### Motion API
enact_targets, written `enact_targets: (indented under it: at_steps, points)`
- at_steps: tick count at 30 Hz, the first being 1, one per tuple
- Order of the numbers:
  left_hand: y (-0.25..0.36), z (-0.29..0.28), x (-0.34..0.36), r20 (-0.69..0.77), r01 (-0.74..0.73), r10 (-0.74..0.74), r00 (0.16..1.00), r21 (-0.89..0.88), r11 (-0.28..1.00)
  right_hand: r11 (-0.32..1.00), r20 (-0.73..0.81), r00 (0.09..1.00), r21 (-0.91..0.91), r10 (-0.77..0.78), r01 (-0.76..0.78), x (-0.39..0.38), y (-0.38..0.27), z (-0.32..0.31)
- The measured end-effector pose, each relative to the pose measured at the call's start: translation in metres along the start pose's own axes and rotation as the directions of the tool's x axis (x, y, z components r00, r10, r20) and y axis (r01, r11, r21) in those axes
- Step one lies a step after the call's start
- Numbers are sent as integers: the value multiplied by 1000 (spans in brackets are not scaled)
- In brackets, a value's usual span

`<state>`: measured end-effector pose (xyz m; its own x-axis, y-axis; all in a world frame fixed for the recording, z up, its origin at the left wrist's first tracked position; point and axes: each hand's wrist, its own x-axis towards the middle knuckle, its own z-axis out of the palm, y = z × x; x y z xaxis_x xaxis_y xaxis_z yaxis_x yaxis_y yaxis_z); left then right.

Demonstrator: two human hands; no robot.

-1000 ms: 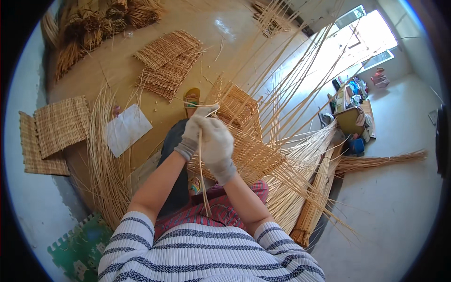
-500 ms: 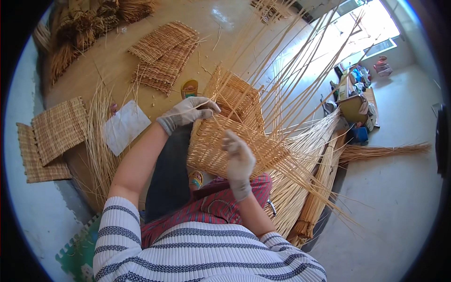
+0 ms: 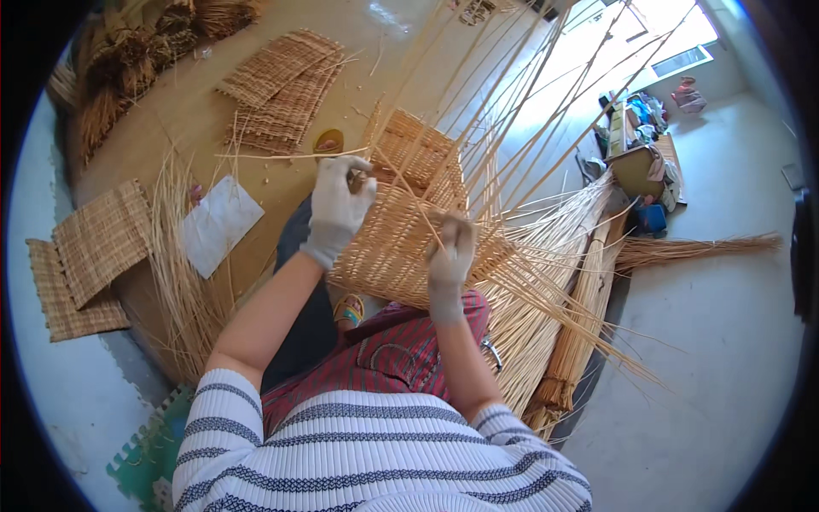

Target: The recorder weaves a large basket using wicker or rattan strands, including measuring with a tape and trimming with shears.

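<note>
Strand [image 3: 410,197] runs plain, left hand [image 3: 334,206] to right hand [image 3: 451,266].

- The left hand [image 3: 338,205] and right hand [image 3: 451,260], together a second ago, are apart, one by the basket's [image 3: 384,235] rim, the other over its woven side
- A slanting strand [image 3: 412,195] now reaches the right hand
- A thin stem [image 3: 286,156] now juts leftward from beside the left hand

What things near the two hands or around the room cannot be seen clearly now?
All in the head view:
Right hand: fingers blurred, so its grip is unclear.
Left hand: palm hidden behind its back.
Basket: lower inside hidden behind its near side.
Straw bundles: cut off by the top edge.
Bright opening: outdoors lost in glare.
</note>
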<state>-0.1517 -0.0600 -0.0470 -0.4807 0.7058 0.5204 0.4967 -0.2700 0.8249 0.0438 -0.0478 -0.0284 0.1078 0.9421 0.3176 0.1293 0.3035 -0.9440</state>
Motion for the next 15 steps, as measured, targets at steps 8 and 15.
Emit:
enact_targets:
  at_steps: [8,15]
  points:
    - [51,42,-39,528,-344,107,842,376,860,789,213,917,-468,-338,399,67,-13,-1]
    - [39,38,-41,519,-286,121,846,252,924,990,-113,991,-107,77,-89,-20,15,-90]
